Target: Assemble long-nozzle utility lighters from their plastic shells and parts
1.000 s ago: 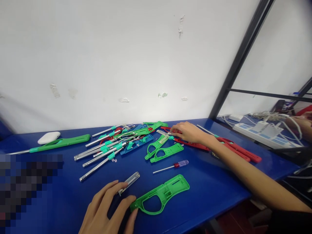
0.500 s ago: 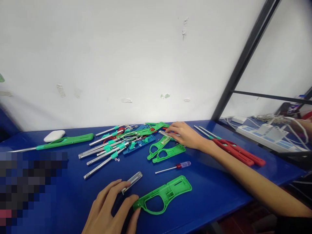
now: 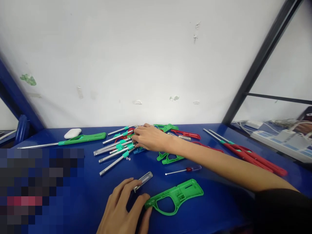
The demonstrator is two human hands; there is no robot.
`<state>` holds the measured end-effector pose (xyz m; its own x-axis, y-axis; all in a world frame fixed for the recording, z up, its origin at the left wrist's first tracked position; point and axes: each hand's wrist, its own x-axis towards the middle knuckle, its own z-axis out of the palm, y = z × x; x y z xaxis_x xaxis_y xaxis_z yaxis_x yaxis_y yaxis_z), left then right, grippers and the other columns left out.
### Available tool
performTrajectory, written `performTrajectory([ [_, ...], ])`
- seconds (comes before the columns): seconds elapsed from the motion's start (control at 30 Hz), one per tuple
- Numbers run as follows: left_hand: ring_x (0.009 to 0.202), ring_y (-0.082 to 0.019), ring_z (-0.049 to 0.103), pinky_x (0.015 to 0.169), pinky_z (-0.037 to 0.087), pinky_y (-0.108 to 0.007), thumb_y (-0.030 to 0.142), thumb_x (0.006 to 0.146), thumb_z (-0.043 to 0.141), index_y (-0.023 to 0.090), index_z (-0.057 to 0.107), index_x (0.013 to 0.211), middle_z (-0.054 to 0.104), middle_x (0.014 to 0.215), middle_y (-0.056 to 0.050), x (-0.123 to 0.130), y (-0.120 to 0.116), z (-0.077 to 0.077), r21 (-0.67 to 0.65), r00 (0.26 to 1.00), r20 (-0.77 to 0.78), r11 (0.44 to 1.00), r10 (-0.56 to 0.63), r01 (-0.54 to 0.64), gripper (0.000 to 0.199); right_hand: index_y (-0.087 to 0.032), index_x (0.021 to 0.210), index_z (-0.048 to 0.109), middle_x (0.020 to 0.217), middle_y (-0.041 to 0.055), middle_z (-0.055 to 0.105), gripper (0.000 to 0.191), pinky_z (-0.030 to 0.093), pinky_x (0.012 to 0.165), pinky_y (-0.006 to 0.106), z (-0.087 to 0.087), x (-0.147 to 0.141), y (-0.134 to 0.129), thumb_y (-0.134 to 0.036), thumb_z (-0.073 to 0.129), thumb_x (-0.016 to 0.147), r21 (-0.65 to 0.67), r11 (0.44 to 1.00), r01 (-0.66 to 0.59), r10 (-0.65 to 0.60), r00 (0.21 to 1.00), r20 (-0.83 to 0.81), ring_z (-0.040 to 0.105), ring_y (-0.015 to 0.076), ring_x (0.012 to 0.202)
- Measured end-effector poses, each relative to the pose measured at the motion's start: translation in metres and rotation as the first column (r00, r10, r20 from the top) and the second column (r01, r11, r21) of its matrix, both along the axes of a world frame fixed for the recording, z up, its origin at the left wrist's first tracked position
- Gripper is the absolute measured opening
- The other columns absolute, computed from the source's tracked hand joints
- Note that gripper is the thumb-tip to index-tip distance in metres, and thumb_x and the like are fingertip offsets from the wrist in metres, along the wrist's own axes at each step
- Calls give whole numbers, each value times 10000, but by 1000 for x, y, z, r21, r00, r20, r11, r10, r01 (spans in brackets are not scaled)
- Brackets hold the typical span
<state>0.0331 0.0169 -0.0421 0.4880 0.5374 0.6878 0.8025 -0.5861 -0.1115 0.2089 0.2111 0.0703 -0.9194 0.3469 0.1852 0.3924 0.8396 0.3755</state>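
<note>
Pinched by its narrow end between the thumb and a finger of my left hand (image 3: pixel 125 204) is a green lighter casing half (image 3: pixel 186 194), inner side up on the blue table. A clear fuel tank (image 3: pixel 145 178) lies against that hand's other fingers. My right hand (image 3: pixel 152 138) reaches across to the pile of metal lighter tubes (image 3: pixel 113 156) with turquoise collars. Its fingers are bent down at the collar ends, and whatever they grip is hidden. Beneath the right forearm are more green casing halves (image 3: pixel 172 159), partly covered.
A screwdriver (image 3: pixel 193 168) lies mid-table. Red long-nosed lighters (image 3: pixel 253 158) are at the right, a green lighter (image 3: pixel 85 138) and a white case (image 3: pixel 72 133) at the back left. Red casing parts (image 3: pixel 187 134) sit near the wall. A power strip (image 3: pixel 280 143) stands beyond the frame post.
My right hand has moved left from the green casings to the tube pile; a clear tank now lies near the red parts there. My left hand keeps its grip. The view has shifted slightly.
</note>
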Motion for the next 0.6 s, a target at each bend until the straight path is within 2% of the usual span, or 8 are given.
performTrajectory([
  [0.13, 1232, -311, 722, 882, 710, -480, 270, 1028, 605, 279, 694, 1240, 690, 1319, -128, 2, -2, 2, -40, 1000, 7, 999, 1, -1, 229, -164, 1233, 711, 1266, 89, 729, 240, 621, 965, 479, -1, -6, 2, -318, 716, 1050, 2, 1000, 23, -23, 999, 27, 726, 255, 1121],
  [0.23, 1245, -310, 718, 897, 707, -479, 256, 1024, 603, 270, 686, 1254, 687, 1328, -131, 3, -3, 5, -58, 1000, 1, 998, 11, -11, 245, -162, 1209, 713, 1207, 76, 742, 226, 629, 932, 456, 6, 0, 1, -326, 711, 1055, -18, 999, 39, -39, 999, -5, 738, 235, 1057],
  [0.37, 1255, -309, 712, 912, 703, -474, 261, 1027, 603, 268, 687, 1246, 686, 1330, -129, 3, -4, 6, -61, 1000, 7, 998, 10, -10, 235, -155, 1165, 705, 1015, 31, 751, 186, 618, 859, 402, 27, 15, 3, -316, 663, 1084, -39, 997, 69, -73, 989, -129, 733, 188, 871],
  [0.43, 1260, -304, 707, 916, 702, -464, 265, 1031, 600, 270, 689, 1241, 685, 1330, -126, 3, -4, 5, -53, 1000, 16, 999, 9, -8, 229, -152, 1152, 693, 955, 22, 758, 152, 574, 873, 378, 41, 24, 3, -263, 595, 1116, -37, 997, 74, -80, 974, -210, 717, 180, 848],
  [0.6, 1237, -296, 704, 890, 709, -441, 297, 1046, 591, 271, 694, 1244, 689, 1317, -110, 6, -2, 8, -35, 999, 24, 999, 28, -27, 225, -177, 1073, 679, 997, 47, 788, 173, 453, 813, 331, 71, 54, -13, -234, 530, 1140, -24, 993, 116, -117, 923, -367, 675, 185, 870],
])
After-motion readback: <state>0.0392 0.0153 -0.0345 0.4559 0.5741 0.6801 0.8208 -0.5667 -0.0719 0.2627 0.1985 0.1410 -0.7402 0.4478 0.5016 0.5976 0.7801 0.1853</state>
